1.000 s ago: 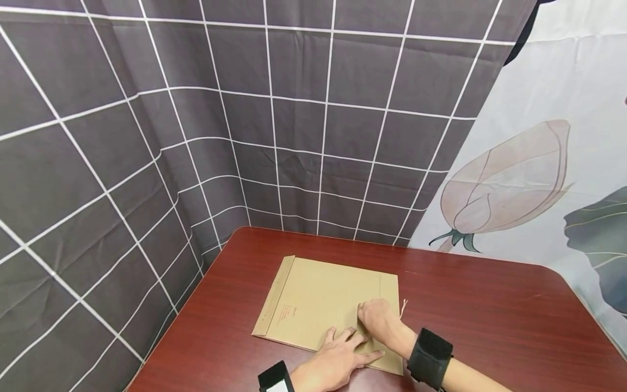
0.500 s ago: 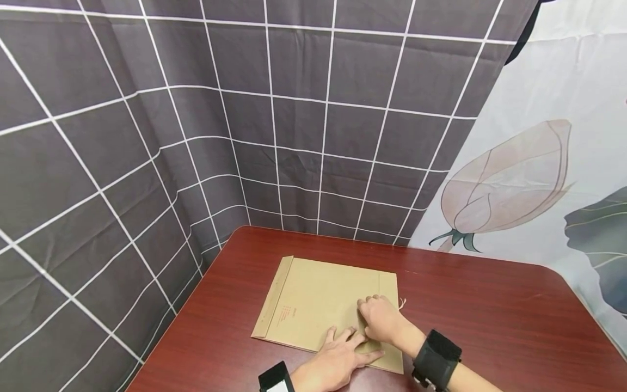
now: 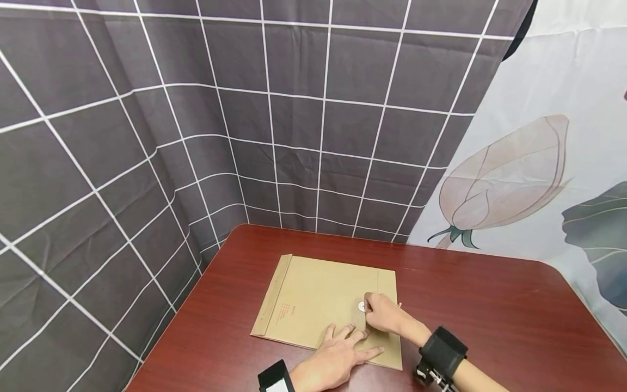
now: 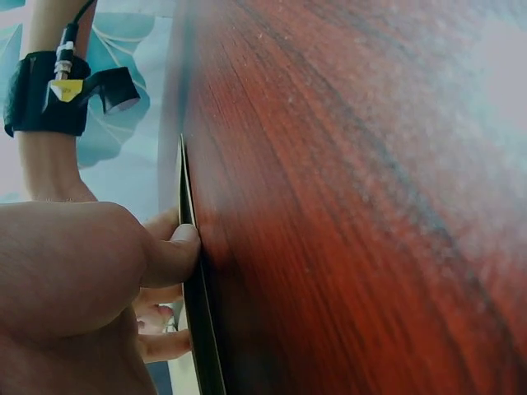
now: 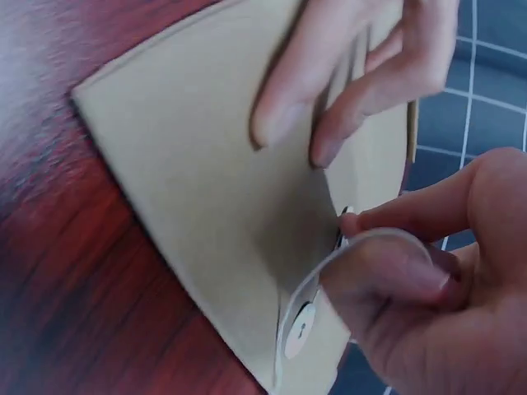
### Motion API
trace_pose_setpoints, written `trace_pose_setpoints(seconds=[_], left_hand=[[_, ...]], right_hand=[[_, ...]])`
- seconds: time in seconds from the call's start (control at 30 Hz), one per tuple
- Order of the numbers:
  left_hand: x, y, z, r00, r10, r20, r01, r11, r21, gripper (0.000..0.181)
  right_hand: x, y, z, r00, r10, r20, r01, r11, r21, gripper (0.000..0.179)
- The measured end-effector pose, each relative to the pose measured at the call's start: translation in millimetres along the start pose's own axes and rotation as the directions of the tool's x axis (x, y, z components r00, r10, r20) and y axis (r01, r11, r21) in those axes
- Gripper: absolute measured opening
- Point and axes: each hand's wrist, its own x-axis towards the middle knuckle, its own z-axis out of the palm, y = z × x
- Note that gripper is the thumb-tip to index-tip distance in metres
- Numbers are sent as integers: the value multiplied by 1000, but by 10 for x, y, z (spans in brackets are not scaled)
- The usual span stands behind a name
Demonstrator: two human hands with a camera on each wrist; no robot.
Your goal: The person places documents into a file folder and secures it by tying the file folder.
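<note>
A tan paper document envelope (image 3: pixel 323 283) lies flat on the table. My left hand (image 3: pixel 338 356) rests on its near edge with fingers spread and fairly straight; in the left wrist view the thumb (image 4: pixel 181 247) lies at the envelope's edge. Above the right part of the envelope, my right hand (image 3: pixel 384 313) has curled fingers and pinches a thin white string (image 5: pixel 317 267). That string runs past a white button disc (image 5: pixel 300 331) and over the hand. A second disc (image 3: pixel 361 306) shows beside the fingertips in the head view; the pinch point is partly hidden.
The reddish-brown wooden table (image 3: pixel 480 310) extends to the right of the envelope. Behind it hangs a dark grey gridded curtain (image 3: pixel 294 125), with a white flower-print cloth (image 3: pixel 519 87) at the right. Black bands (image 3: pixel 443 354) circle both wrists.
My right hand has shifted a little to the right and away from me, turning at the wrist, and a white disc has come into view. The left hand stays in place on the envelope.
</note>
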Motion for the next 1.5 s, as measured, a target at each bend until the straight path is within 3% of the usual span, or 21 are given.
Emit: trace_pose_setpoints(seconds=[0.1,0.23,0.3,0.4,0.5,0.7,0.8,0.9,1.07,1.27,1.4,1.5], left_hand=[[-5,-8,-6,1000,-2,-5,2,1000,-19,78],[-16,-19,-28,999,-5,-35,4,1000,-26,72],[-21,-20,-36,999,-1,-48,0,1000,-21,69],[-28,-14,-37,998,8,-56,-9,1000,-21,68],[-41,-7,-34,998,19,-66,-20,1000,-11,68],[-60,-25,-31,994,54,-92,-56,998,-12,75],[-45,-33,-16,994,66,-88,-69,997,-31,77],[-34,-34,-9,995,67,-81,-70,997,-37,78],[-34,-37,-19,993,83,-86,-86,996,-31,69],[-27,-44,-6,992,84,-97,-87,996,-31,59],[-34,-42,13,992,83,-95,-92,991,-93,53],[-33,-42,18,993,81,-84,-92,986,-139,54]], right_hand=[[-18,-11,15,995,-103,-17,98,975,-201,15],[-30,-46,35,967,-256,11,233,860,-454,18],[-26,-64,44,950,-311,31,281,807,-520,20],[-14,-96,55,938,-340,70,321,774,-545,22],[30,-134,57,941,-314,123,330,785,-524,22],[241,-234,46,957,-145,251,244,869,-429,16],[355,-252,48,960,-73,269,188,883,-430,14],[462,-227,50,963,-49,265,168,878,-449,13],[547,-152,8,963,-71,261,178,892,-415,10],[549,-59,-71,953,-198,230,275,887,-371,21],[542,16,-98,946,-274,173,318,889,-330,22],[543,82,-116,949,-286,135,313,910,-271,22]])
